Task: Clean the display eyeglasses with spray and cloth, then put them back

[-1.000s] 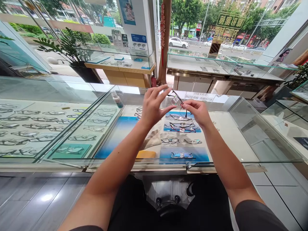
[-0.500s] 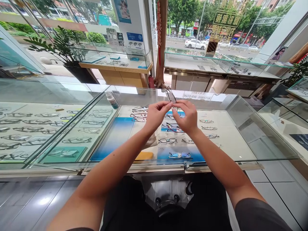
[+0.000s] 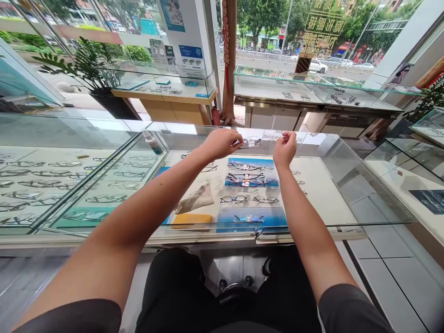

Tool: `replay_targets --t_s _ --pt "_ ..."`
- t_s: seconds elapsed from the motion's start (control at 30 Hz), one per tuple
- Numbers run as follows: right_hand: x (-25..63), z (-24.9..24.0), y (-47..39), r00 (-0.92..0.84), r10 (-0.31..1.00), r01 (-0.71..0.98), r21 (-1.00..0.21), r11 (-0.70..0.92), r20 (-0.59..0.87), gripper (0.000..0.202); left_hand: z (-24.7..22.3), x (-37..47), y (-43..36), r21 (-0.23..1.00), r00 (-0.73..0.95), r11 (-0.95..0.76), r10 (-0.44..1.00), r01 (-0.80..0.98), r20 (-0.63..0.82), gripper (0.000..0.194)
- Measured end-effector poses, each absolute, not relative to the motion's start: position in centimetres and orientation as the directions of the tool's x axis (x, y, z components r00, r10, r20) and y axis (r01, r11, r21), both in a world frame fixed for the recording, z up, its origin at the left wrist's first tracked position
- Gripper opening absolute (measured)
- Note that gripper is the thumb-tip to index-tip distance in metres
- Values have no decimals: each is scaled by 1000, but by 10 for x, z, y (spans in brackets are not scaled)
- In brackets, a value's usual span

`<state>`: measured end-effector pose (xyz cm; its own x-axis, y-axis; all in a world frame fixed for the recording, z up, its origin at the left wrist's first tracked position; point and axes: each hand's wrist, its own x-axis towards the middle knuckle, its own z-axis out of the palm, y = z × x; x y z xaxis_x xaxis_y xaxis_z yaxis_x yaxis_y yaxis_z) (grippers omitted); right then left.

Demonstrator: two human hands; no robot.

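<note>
Eyeglasses (image 3: 253,143) at three o'clock of the left hand (image 3: 224,141), over the glass bench (image 3: 201,237), now seem held by its pinch alone; the right hand (image 3: 285,148) has parted toward three, curled, contents unclear.

The glass showcase (image 3: 326,199) holds eyeglasses (image 3: 233,199) and blue boards (image 3: 272,221)

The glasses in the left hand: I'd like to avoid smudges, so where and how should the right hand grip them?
Probably a thumb-and-finger pinch on the free end of the glasses, coming from the right: the left hand holds the other end, they stick out thinly toward the right hand, and an edge grip should limit smudging.
</note>
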<state>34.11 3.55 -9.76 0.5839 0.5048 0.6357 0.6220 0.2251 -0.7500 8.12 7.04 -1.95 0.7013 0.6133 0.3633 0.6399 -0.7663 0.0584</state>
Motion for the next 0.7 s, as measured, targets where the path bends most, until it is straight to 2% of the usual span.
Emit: replay_targets --t_s 0.13,0.27,0.43,0.6,0.7 --pt "343 -103 37 604 523 630 -762 150 601 19 -16 114 81 -130 741 -730 665 671 91 28" --pt "346 -106 41 609 513 641 -756 129 604 15 -24 134 82 -200 724 -714 689 671 -32 32" --pt "344 -108 44 609 492 647 -749 145 622 12 -34 141 84 -180 718 -719 691 672 -79 32" --pt "340 -106 42 599 528 637 -758 141 602 13 -41 143 83 -165 708 -714 699 681 -100 27" --pt "339 -104 39 591 553 636 -761 130 588 12 -40 141 81 -165 705 -712 701 682 -111 32"
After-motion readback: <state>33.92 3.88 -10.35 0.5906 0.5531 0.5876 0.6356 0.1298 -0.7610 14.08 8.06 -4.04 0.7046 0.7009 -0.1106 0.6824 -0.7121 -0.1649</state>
